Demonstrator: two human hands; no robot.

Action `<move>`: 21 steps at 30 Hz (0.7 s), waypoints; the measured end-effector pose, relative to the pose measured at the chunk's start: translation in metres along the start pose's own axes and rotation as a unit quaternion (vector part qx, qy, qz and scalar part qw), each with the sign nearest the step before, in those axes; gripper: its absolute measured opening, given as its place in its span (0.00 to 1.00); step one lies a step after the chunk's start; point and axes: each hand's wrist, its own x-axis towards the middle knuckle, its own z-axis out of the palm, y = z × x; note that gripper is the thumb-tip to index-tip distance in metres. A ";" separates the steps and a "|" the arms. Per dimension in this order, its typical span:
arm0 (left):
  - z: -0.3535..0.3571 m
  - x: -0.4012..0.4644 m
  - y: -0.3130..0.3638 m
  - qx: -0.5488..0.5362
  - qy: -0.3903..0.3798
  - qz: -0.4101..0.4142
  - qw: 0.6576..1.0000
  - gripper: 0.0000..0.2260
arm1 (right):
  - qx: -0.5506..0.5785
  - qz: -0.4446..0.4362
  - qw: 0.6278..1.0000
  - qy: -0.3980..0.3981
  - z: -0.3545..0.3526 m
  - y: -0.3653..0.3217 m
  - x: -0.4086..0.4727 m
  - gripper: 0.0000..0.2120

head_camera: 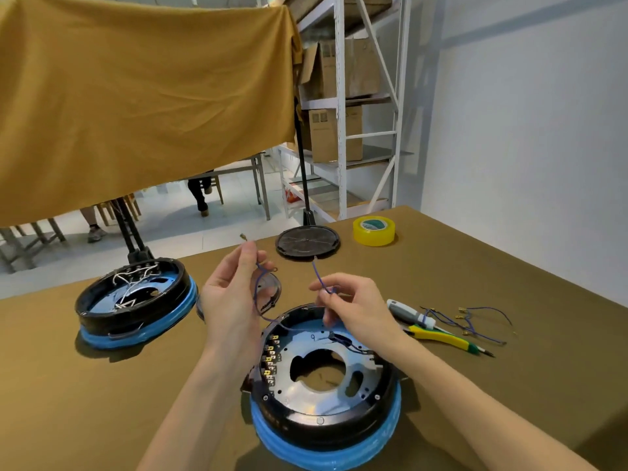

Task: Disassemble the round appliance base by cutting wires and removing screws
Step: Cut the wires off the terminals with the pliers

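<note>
The base point(326, 385) is set on the near counter point(475, 266), open side up. Blue wire point(319, 277) rising from it is pinched by both hands: the left hand point(231, 300) farther left, the right hand point(353, 307) just above the rim. Cut wires point(475, 321) and tools point(438, 331) are seen to the right, a second base point(132, 300) far left.

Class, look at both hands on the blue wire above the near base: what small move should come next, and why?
Probably lift the blue wire clear and set it with the loose wires by the screwdriver. Both the left hand and right hand pinch it, yet one end still trails into the near base.
</note>
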 end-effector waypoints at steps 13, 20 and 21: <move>0.001 0.001 -0.053 0.168 -0.115 -0.110 0.973 0.07 | 0.148 0.157 0.976 -0.042 -0.026 -0.015 0.008 0.16; 0.014 0.002 -0.072 0.162 -0.123 -0.162 0.966 0.06 | 0.151 0.164 0.974 -0.029 -0.050 0.008 -0.010 0.11; 0.016 0.002 -0.074 0.172 -0.140 -0.166 0.961 0.07 | 0.152 0.158 0.975 -0.022 -0.055 0.010 -0.011 0.10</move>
